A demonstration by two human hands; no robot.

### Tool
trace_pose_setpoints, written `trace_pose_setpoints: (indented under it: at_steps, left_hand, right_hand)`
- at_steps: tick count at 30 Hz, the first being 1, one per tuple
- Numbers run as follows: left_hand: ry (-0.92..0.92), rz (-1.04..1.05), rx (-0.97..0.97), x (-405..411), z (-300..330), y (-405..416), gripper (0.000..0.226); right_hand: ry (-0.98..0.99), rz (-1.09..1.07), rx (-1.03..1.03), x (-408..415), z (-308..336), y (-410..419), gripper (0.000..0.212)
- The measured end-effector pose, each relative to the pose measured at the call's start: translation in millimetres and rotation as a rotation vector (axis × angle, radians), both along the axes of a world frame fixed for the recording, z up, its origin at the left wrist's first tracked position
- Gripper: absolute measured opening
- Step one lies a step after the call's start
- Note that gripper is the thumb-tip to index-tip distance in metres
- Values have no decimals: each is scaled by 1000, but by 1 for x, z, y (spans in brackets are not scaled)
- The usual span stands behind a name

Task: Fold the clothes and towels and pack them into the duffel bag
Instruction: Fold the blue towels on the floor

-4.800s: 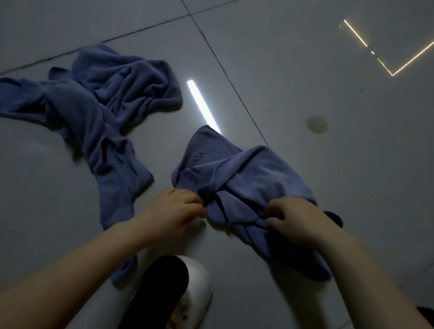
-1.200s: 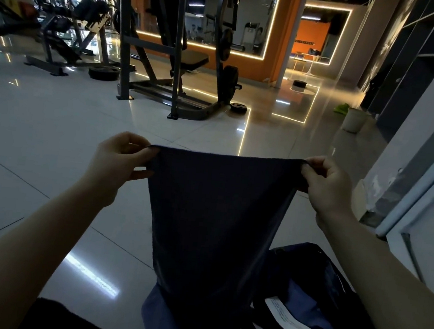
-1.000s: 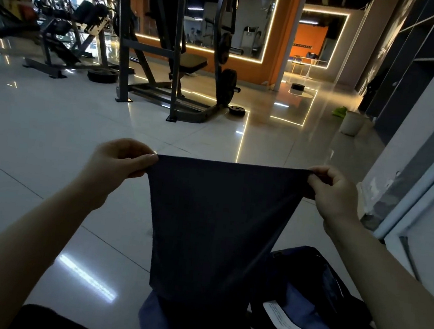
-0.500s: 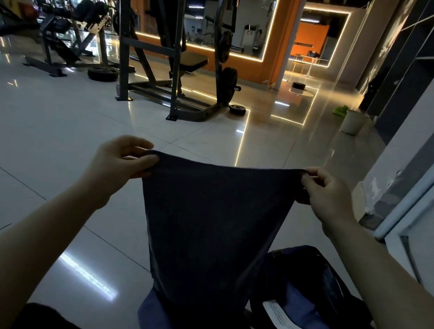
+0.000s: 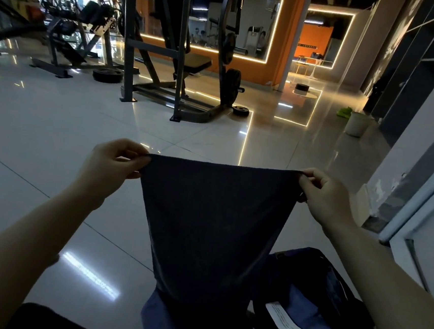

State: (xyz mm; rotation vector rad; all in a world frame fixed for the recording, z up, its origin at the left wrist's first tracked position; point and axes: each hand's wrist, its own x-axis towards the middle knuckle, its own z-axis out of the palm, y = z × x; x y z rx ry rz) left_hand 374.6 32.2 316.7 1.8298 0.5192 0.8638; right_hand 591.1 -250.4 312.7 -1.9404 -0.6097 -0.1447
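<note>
View: single head camera, wide-angle, worn by the person.
Facing: forward and slightly down, across the tiled floor point(image 5: 55, 127) toward the weight rack point(image 5: 173, 54) and the orange wall point(image 5: 278, 37).
Nearness: close to both forearms; left hand point(image 5: 109, 170) and right hand point(image 5: 324, 196) sit mid-frame, the towel point(image 5: 212, 230) between them.
Lower edge: duffel bag point(image 5: 325, 294) at bottom right, very near.
Shared views: only one view here.

Two hands point(image 5: 109, 167), one towel point(image 5: 213, 217), one duffel bag point(image 5: 325, 294), one bucket point(image 5: 357, 123).
</note>
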Motion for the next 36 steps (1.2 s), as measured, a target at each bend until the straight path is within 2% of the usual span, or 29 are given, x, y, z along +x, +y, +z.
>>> trace_pose_setpoints:
  at_steps: [8, 11, 14, 18, 21, 24, 29, 36]
  left_hand:
    - [20, 52, -4, -3, -3, 7, 11]
    - [71, 89, -58, 0, -8, 6, 5]
    - [100, 124, -28, 2, -12, 6, 6]
    - [31, 169, 55, -6, -8, 4, 9]
    - [-59, 242, 101, -19, 1, -7, 12]
    - [-104, 309, 257, -35, 16, -17, 10]
    - [-171, 372, 512, -76, 63, -27, 21]
    - [-329, 371, 545, -120, 122, -42, 13]
  right_hand:
    - [-36, -9, -82, -4, 1, 5, 13]
    - [-37, -5, -130, -8, -1, 10, 16]
    - [-14, -19, -177, -13, -4, 16, 18]
    - [130, 50, 19, -22, 5, 18, 17]
    - [119, 68, 180, -39, 22, 19, 15]
    - [99, 85, 285, -62, 46, 21, 16]
    - [-2, 63, 350, -96, 102, 5, 13]
    - [-25, 82, 408, -146, 154, -28, 11]
